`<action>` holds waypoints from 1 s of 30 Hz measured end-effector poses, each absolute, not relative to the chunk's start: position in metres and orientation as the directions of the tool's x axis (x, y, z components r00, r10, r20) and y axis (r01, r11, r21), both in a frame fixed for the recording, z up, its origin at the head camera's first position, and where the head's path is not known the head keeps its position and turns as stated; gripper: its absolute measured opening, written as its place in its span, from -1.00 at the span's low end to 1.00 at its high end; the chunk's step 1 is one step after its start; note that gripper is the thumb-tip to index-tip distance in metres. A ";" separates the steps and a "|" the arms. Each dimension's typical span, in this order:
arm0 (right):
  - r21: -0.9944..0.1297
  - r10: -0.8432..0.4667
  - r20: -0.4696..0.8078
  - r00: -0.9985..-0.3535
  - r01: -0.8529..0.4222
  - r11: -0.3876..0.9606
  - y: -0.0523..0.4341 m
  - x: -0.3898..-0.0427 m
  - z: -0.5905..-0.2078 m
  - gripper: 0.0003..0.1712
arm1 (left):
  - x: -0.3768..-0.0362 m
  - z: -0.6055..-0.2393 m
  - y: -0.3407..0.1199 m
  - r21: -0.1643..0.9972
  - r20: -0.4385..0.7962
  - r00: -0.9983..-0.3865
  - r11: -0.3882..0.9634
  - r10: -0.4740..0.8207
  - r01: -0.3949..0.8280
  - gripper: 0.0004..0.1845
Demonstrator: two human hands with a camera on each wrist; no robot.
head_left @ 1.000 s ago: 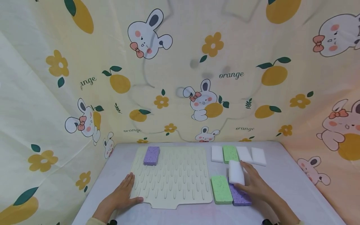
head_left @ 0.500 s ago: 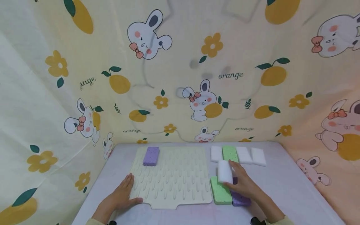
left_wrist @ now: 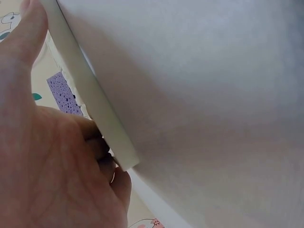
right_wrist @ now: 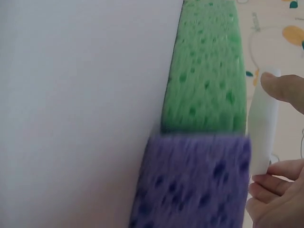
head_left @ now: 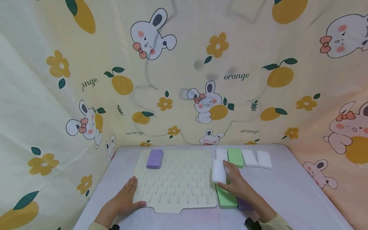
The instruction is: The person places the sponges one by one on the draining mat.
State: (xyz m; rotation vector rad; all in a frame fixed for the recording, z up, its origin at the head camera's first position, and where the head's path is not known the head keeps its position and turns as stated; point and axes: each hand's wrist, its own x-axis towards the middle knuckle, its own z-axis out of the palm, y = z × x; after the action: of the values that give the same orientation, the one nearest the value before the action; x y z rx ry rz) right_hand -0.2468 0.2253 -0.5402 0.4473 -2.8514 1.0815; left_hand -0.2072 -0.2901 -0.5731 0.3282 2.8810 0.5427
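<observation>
Right hand (head_left: 238,185) pinches a white sponge (head_left: 218,171) between thumb and fingers, holding it upright above the table (head_left: 287,191), just beside the right edge of the cream drying mat (head_left: 178,182). Below the hand lie a green sponge (head_left: 225,198) and a purple sponge (head_left: 244,204), side by side. Left hand (head_left: 123,201) rests flat, fingers straight, on the mat's near left corner. Another purple sponge (head_left: 155,158) lies on the mat's far left corner.

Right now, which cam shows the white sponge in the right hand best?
Head view: the whole white sponge shows, held by the right hand beside the mat. Right wrist shows only its thin edge between fingers. Left wrist misses it.
</observation>
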 end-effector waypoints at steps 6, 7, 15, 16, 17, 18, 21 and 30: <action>-0.660 -0.257 0.161 -0.953 -0.297 0.690 0.208 -0.255 -0.540 0.30 | -0.206 -0.571 -0.290 0.390 -0.146 -0.956 0.903 0.255 0.181 0.47; -0.663 -0.263 0.165 -0.951 -0.304 0.684 0.206 -0.256 -0.540 0.30 | -0.207 -0.573 -0.291 0.383 -0.141 -0.957 0.905 0.253 0.183 0.46; -0.701 -0.287 0.166 -0.943 -0.318 0.639 0.186 -0.262 -0.540 0.28 | -0.207 -0.566 -0.288 0.349 -0.175 -0.950 0.919 0.258 0.185 0.41; -0.702 -0.288 0.163 -0.944 -0.316 0.638 0.183 -0.262 -0.539 0.29 | -0.207 -0.565 -0.287 0.351 -0.176 -0.950 0.918 0.259 0.185 0.39; -0.700 -0.291 0.162 -0.943 -0.318 0.640 0.180 -0.263 -0.539 0.29 | -0.206 -0.564 -0.287 0.350 -0.175 -0.951 0.919 0.257 0.184 0.38; -0.702 -0.291 0.159 -0.944 -0.315 0.639 0.178 -0.265 -0.539 0.30 | -0.206 -0.563 -0.287 0.340 -0.178 -0.951 0.922 0.254 0.183 0.37; -0.711 -0.282 0.150 -0.948 -0.301 0.635 0.168 -0.267 -0.539 0.31 | -0.206 -0.561 -0.285 0.328 -0.185 -0.952 0.929 0.243 0.173 0.35; -0.718 -0.283 0.183 -0.942 -0.324 0.615 0.141 -0.271 -0.539 0.29 | -0.205 -0.562 -0.285 0.333 -0.176 -0.952 0.925 0.250 0.181 0.35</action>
State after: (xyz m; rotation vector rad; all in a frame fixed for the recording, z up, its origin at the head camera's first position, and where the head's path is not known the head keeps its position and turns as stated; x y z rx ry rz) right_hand -0.2709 0.1412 -0.5391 0.5227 -2.7772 1.2509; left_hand -0.2051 -0.2851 -0.5622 0.3247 2.8686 0.4666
